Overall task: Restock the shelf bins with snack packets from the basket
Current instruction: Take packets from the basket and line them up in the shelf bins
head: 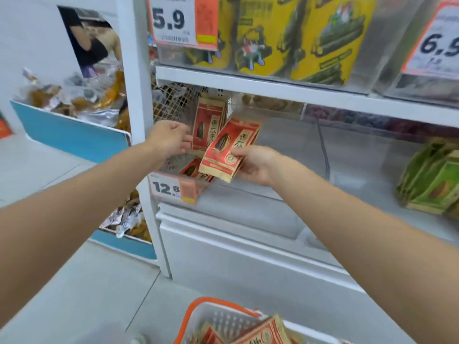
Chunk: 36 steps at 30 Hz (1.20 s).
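Observation:
My right hand (255,163) grips a small stack of red and tan sunflower seed packets (229,147), tilted, at the front of a clear shelf bin (285,175). My left hand (170,139) reaches into the bin's left end, fingers against an upright red packet (208,125) standing there. Another red packet (195,171) lies flat low in the bin. The white basket with an orange rim (198,306) sits on the floor below me, holding more of the same red packets (263,333).
Price tags reading 12.8 (171,187), 5.9 (171,19) and 6.9 (437,43) hang on the bins. Yellow packets (298,38) fill the upper bin, green packets (432,180) stand at the right. A blue-fronted bin of snacks (74,130) is on the left.

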Each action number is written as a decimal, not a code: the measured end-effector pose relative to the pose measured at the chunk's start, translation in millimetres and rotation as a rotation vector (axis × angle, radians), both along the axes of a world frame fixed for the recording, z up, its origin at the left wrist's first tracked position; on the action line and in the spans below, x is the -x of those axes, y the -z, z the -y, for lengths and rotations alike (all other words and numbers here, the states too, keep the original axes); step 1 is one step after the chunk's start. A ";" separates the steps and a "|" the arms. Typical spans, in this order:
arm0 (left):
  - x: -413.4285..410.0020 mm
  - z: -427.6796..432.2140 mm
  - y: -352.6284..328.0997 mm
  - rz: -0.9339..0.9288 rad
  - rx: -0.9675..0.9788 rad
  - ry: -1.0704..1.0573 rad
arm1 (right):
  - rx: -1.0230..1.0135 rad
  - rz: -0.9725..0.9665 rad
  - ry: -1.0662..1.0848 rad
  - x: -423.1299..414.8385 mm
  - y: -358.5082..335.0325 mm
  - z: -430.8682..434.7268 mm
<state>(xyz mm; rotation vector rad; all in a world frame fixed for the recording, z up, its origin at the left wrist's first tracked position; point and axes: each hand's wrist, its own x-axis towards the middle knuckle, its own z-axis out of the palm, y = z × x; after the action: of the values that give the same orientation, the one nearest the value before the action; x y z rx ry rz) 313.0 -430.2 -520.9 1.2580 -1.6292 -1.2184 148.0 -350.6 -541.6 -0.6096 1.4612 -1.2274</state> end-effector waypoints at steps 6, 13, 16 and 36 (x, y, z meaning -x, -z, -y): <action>7.3 36.3 14.7 0.517 -0.016 0.153 | -0.187 0.125 -0.137 -25.5 35.7 58.6; 12.2 45.2 32.0 0.572 -0.215 0.270 | -0.263 -0.012 -0.147 -29.1 42.7 74.9; 6.3 48.7 31.3 0.506 -0.288 0.301 | -0.214 0.077 -0.117 -27.9 46.9 79.6; 13.3 73.2 56.2 0.448 0.350 0.270 | 0.188 -0.813 0.158 -7.2 57.1 136.1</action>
<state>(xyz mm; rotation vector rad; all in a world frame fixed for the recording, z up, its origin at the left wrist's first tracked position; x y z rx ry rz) 299.7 -503.5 -577.1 1.1630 -2.2833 -0.7776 155.2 -486.7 -598.7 -1.2368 2.0988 -1.3145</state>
